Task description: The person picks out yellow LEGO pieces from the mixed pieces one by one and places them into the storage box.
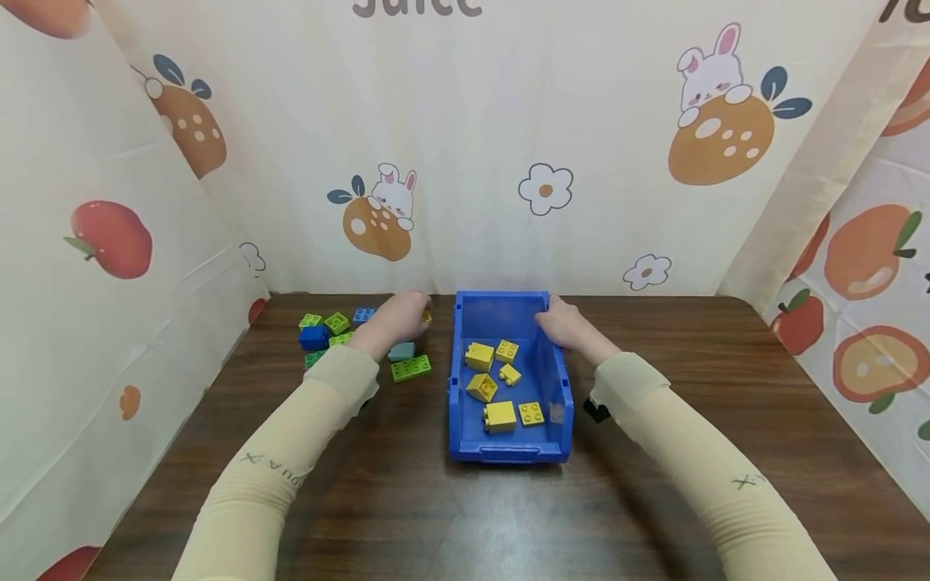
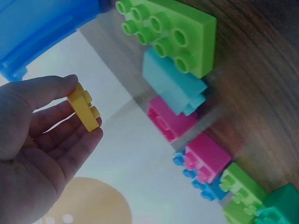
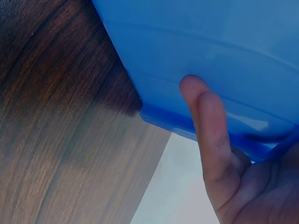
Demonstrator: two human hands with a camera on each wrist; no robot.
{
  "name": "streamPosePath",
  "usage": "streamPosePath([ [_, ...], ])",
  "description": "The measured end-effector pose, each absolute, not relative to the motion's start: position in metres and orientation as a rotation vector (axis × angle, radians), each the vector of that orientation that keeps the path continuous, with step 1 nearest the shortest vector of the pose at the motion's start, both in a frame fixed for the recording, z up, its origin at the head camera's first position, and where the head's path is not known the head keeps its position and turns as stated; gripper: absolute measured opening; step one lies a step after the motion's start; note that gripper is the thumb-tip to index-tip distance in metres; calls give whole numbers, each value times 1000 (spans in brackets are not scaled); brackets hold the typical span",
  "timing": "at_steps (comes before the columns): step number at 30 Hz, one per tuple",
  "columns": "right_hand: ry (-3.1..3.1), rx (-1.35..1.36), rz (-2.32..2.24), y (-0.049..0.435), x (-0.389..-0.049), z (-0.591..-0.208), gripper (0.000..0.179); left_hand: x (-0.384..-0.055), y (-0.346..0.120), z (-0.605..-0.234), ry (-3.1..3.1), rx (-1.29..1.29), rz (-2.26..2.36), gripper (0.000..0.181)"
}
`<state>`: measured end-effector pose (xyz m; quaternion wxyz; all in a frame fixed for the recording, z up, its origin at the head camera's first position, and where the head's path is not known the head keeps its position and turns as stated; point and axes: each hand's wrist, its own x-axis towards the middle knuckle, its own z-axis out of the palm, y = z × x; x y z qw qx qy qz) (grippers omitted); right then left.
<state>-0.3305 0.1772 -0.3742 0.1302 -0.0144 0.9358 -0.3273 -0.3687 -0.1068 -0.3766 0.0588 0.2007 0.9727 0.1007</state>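
Note:
Between thumb and fingertips my left hand (image 1: 401, 319) pinches a small yellow toy brick (image 2: 84, 111), its studs facing away from the palm. It is raised just left of a blue plastic bin (image 1: 501, 313). My right hand (image 1: 569, 324) grips the bin's right side wall near the far corner. In the right wrist view, fingers (image 3: 214, 121) lie along the outside of that wall, and the thumb is mostly hidden. Inside the bin lie several yellow bricks, among them a larger block (image 1: 500, 417) and a flat four-stud one (image 1: 531, 414).
Loose bricks lie left of the bin: a long lime one (image 1: 411, 368), a teal one (image 2: 173, 81), pink ones (image 2: 208, 156) and a blue one (image 1: 313, 337). My left forearm covers part of this group. A printed curtain (image 1: 472, 234) hangs behind the wooden table (image 1: 690, 347).

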Motion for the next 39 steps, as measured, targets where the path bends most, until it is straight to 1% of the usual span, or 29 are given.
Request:
streamPosePath([
  [5,2716,-45,-957,177,-330,-374,54,-362,-104,-368,2981,610,314,29],
  [18,2713,-41,-960,178,-330,-374,54,-335,-91,-340,3066,735,262,27],
  [24,2709,-39,-977,178,-331,-375,53,-318,-79,-326,3110,767,248,30],
  [31,2720,-39,-966,178,-332,-375,54,-298,-66,-310,3146,905,231,33],
  [39,2723,-37,-965,178,-331,-375,53,-284,-53,-300,3126,1021,168,34],
])
